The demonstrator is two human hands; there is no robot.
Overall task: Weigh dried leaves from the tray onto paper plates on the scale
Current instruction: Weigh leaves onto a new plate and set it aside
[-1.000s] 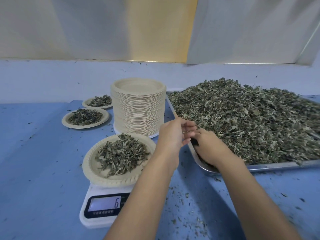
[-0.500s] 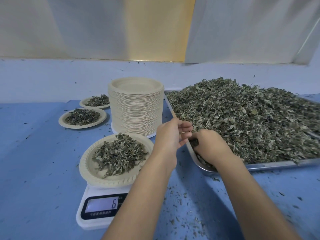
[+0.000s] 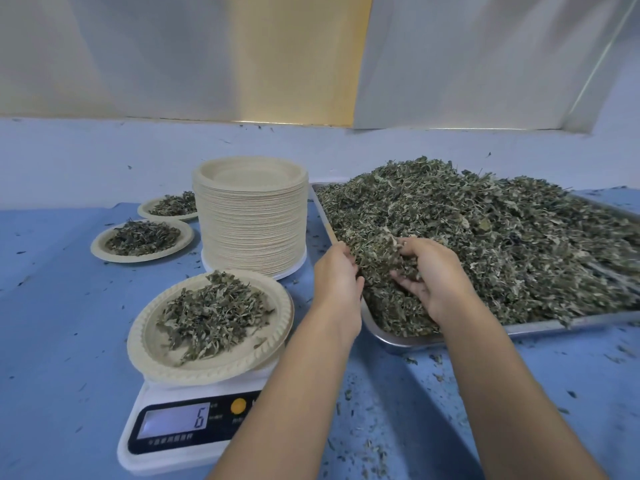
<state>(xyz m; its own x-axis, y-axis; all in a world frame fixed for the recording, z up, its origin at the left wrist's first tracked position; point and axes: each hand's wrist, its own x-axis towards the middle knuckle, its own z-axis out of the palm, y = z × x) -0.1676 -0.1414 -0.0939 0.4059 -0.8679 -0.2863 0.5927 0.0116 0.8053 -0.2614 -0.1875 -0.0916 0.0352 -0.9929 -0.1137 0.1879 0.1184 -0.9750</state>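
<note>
A metal tray point(image 3: 398, 341) at the right holds a big heap of dried leaves point(image 3: 502, 237). At its near left corner my left hand point(image 3: 337, 282) and my right hand point(image 3: 433, 278) cup a clump of dried leaves point(image 3: 377, 258) between them, fingers curled round it. A paper plate point(image 3: 149, 348) with a small pile of leaves sits on the white digital scale point(image 3: 180, 431), left of my left forearm. The display reads 6.
A tall stack of empty paper plates point(image 3: 251, 216) stands behind the scale. Two filled paper plates, one nearer point(image 3: 142, 241) and one farther point(image 3: 168, 206), lie at the back left. Leaf crumbs litter the blue table point(image 3: 52, 323). A pale wall runs along the back.
Both hands have moved from the tray's edge into the heap and now lift a clump of leaves between them. The camera has shifted slightly. The scale still reads 6.
</note>
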